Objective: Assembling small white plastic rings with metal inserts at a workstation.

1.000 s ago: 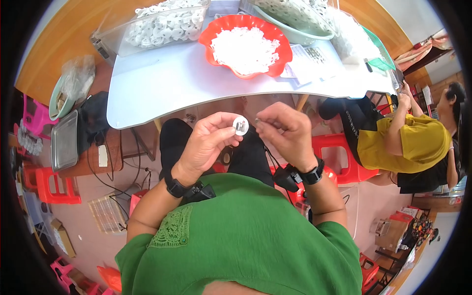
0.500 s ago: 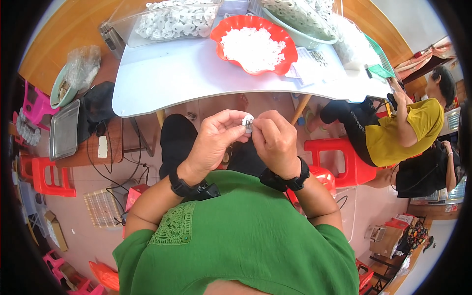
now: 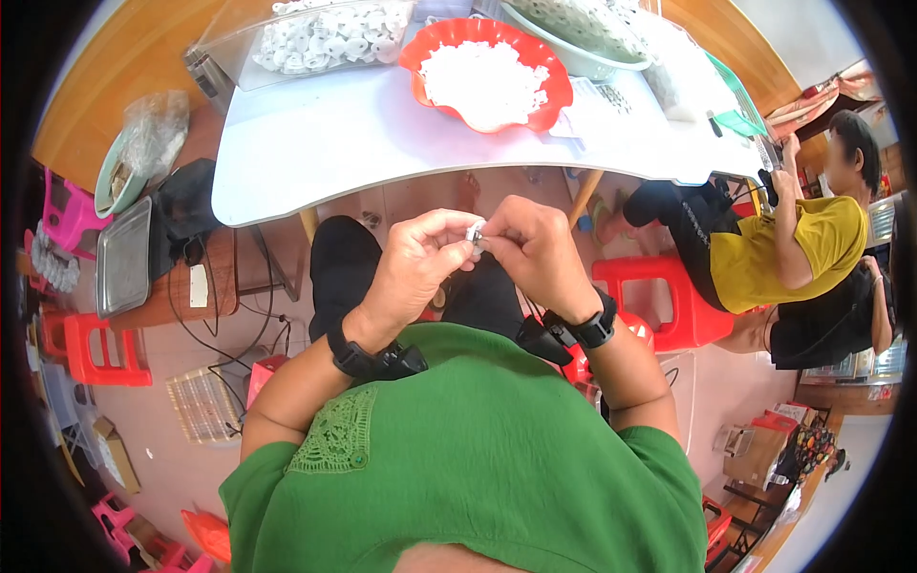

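Observation:
Over my lap, my left hand [image 3: 422, 265] pinches a small white plastic part [image 3: 474, 232] between thumb and forefinger. Something dark shows on the part, too small to make out. My right hand [image 3: 538, 250] meets it from the other side, thumb and fingertip closed at the part's edge; whether a separate tiny piece sits in that pinch is hidden. Beyond both hands, on the white table [image 3: 315, 143], a red scalloped bowl [image 3: 420, 91] holds a heap of small white pieces [image 3: 487, 81]. A clear bin [image 3: 234, 72] of round white parts [image 3: 330, 38] stands at the back left.
A pale green basin [image 3: 583, 65] and a green basket [image 3: 740, 119] stand at the table's right. A person in a yellow shirt [image 3: 812, 244] sits to the right by a red stool [image 3: 659, 296]. At left, a metal tray [image 3: 124, 258] and cables lie on a brown table [image 3: 224, 277].
My right hand has turned and its fingertips now press closer on the white part, which is turned more edge-on. The person at right has raised their hands a little.

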### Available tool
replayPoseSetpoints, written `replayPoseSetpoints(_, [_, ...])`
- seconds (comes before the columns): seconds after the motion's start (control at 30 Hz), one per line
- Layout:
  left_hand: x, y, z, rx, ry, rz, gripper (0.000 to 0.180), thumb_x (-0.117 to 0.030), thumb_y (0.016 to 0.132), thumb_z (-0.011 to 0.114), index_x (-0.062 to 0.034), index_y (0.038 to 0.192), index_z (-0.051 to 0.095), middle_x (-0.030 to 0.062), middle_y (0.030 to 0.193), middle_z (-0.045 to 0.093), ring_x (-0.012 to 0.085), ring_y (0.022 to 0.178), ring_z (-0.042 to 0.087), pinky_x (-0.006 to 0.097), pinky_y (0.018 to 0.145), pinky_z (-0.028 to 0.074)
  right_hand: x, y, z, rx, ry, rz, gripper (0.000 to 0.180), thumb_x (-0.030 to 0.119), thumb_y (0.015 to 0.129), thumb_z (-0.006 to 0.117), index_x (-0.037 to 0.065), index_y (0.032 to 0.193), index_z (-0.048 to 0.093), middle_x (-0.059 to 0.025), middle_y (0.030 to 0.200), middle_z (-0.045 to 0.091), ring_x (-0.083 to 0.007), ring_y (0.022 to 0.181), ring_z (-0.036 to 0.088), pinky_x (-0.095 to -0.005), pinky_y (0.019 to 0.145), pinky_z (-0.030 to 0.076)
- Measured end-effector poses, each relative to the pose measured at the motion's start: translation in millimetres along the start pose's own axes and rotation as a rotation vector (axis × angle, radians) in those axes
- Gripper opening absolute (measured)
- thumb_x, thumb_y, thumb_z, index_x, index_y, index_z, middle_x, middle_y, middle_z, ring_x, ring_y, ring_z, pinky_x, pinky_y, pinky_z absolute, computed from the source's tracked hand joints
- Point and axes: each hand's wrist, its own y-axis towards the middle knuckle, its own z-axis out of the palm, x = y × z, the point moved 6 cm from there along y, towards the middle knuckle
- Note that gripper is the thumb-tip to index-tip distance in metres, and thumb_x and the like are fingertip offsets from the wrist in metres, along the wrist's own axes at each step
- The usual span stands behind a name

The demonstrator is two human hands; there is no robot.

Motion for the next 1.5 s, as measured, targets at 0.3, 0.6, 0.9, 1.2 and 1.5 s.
replayPoseSetpoints(0.3, [-5, 2, -1, 0.034, 0.013, 0.007, 0.023, 0.001, 0.087, 0.055, 0.0019, 0.11, 0.061, 0.0042, 0.092, 0.064, 0.0079, 0.079, 0.059, 0.022, 0.072, 0.05, -23, -8, 10, 0.034, 0.324, 0.373, 0.01, -0.004, 0.076, 0.067, -0.001, 0.077, 0.058, -0.0072, 0.066, 0.059, -0.0123, 0.06, 0.058, -0.0262, 0.051, 0.043])
replayPoseSetpoints(0.6, [-6, 4, 0, -0.051, -0.085, 0.052, 0.022, 0.001, 0.087, 0.051, 0.0038, 0.106, 0.062, 0.0063, 0.089, 0.064, 0.0097, 0.077, 0.058, 0.024, 0.069, 0.048, 4, -2, 5, -0.203, -0.127, -0.203, 0.015, -0.005, 0.068, 0.067, 0.001, 0.077, 0.056, -0.0106, 0.072, 0.054, -0.0277, 0.061, 0.056, -0.0348, 0.052, 0.045])
replayPoseSetpoints(0.9, [5, 2, -3, -0.053, -0.006, 0.001, 0.023, 0.003, 0.086, 0.051, 0.0046, 0.106, 0.063, 0.0064, 0.088, 0.064, 0.0104, 0.077, 0.059, 0.025, 0.069, 0.049, 8, -1, 11, -0.035, -0.239, -0.326, 0.011, 0.003, 0.068, 0.06, 0.003, 0.075, 0.051, -0.0098, 0.071, 0.049, -0.0271, 0.061, 0.051, -0.0365, 0.055, 0.041])
replayPoseSetpoints(1.2, [3, 7, -9, -0.042, 0.081, 0.037, 0.024, 0.0, 0.086, 0.051, 0.0028, 0.107, 0.062, 0.0028, 0.085, 0.063, 0.0069, 0.073, 0.057, 0.021, 0.068, 0.048, -21, -3, 14, -0.076, 0.013, 0.078, 0.012, -0.001, 0.073, 0.066, 0.001, 0.078, 0.055, -0.0096, 0.066, 0.054, -0.0229, 0.058, 0.056, -0.0307, 0.053, 0.043])
replayPoseSetpoints(1.5, [1, 6, -9, 0.01, -0.101, -0.031, 0.025, 0.001, 0.087, 0.051, 0.0056, 0.109, 0.061, 0.0087, 0.094, 0.064, 0.0118, 0.08, 0.059, 0.025, 0.071, 0.049, -41, -2, 20, 0.159, 0.658, 0.55, 0.01, 0.003, 0.08, 0.069, -0.002, 0.082, 0.059, -0.0019, 0.072, 0.061, -0.0057, 0.063, 0.054, -0.0215, 0.055, 0.044])
